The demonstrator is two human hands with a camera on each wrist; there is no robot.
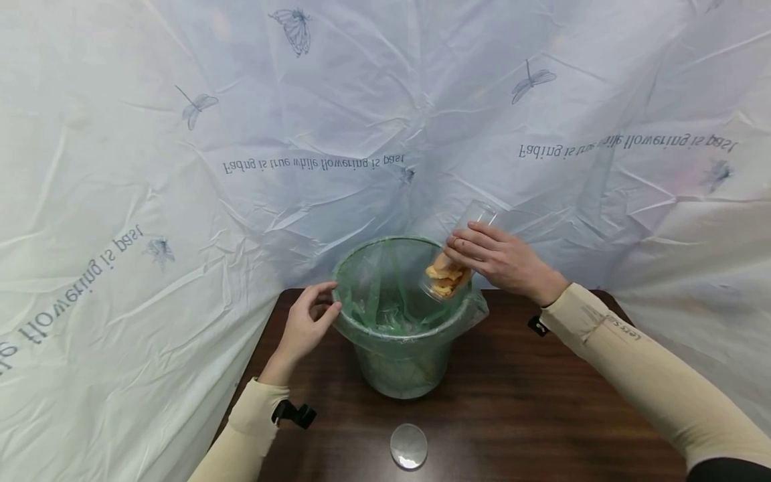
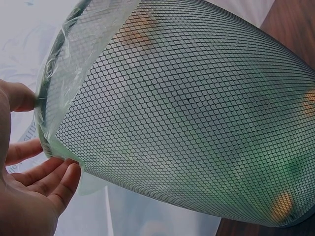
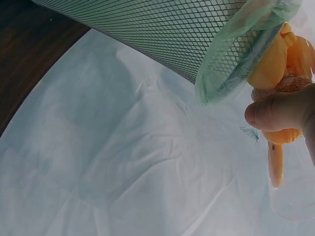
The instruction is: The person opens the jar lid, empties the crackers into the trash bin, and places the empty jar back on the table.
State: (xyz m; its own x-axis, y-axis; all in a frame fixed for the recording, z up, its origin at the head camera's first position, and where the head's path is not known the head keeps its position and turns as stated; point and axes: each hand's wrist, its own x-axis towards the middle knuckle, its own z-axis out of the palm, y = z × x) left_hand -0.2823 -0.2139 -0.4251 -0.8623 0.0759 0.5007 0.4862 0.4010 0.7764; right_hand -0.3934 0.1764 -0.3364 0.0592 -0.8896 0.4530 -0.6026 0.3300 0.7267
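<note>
A mesh trash can (image 1: 402,375) with a green plastic bag (image 1: 385,281) lining it and folded over its rim stands on the table. My left hand (image 1: 308,323) holds the can's left rim; in the left wrist view its thumb and fingertips (image 2: 74,169) meet the rim and the bag's edge. My right hand (image 1: 500,258) grips a clear plastic container (image 1: 480,213), tipped mouth-down over the can's right side. Orange-yellow food scraps (image 1: 446,280) lie bunched in its lower end. The right wrist view shows these scraps (image 3: 273,66) with a brown, crumbly piece among them.
On the dark wood table (image 1: 512,375), a round clear lid (image 1: 409,446) lies in front of the can. A pale printed sheet (image 1: 301,100) hangs behind and along both sides. Blurred orange spots (image 2: 283,206) show through the can's mesh.
</note>
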